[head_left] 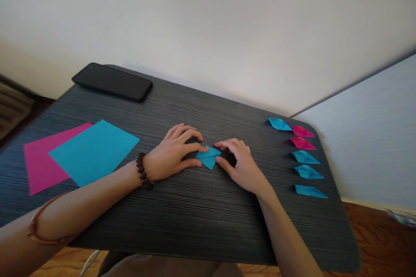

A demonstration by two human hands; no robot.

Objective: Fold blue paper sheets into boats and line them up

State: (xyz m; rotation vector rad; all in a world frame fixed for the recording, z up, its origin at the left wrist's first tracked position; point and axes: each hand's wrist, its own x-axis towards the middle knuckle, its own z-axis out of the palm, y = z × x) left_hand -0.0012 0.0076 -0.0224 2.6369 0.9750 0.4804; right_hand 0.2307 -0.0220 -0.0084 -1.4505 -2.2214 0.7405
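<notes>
Forearms come nearest the camera, the left (81, 212) wearing a copper-coloured bangle (34, 225) and the right (282, 225) bare, both reaching over a dark, grooved table (188, 216) with the lap (172, 266) just below its near edge. Between the hands, near the middle of the table, lies the folded paper (209, 161), small and blue, one point facing the person. The left hand (170, 151), a beaded bracelet (141, 171) at its wrist, has its index fingertip on the paper and its thumb at the left edge, the other fingers loosely spread beyond; I cannot tell whether they pinch it or only press. The right hand (240, 164) sets its thumb against the right edge, index finger curled near the top corner with a gap between the two; whether it grips, I cannot tell either. To the left, a blue sheet (94, 153) overlaps a pink sheet (39, 166), and a black slab (112, 81) lies at the far left corner. Along the right side run six folded pieces: four blue ones (305, 157) and two pink ones (303, 143), the farthest blue piece touching or nearly touching the farther pink one. Behind the table rises a pale wall (208, 26).
</notes>
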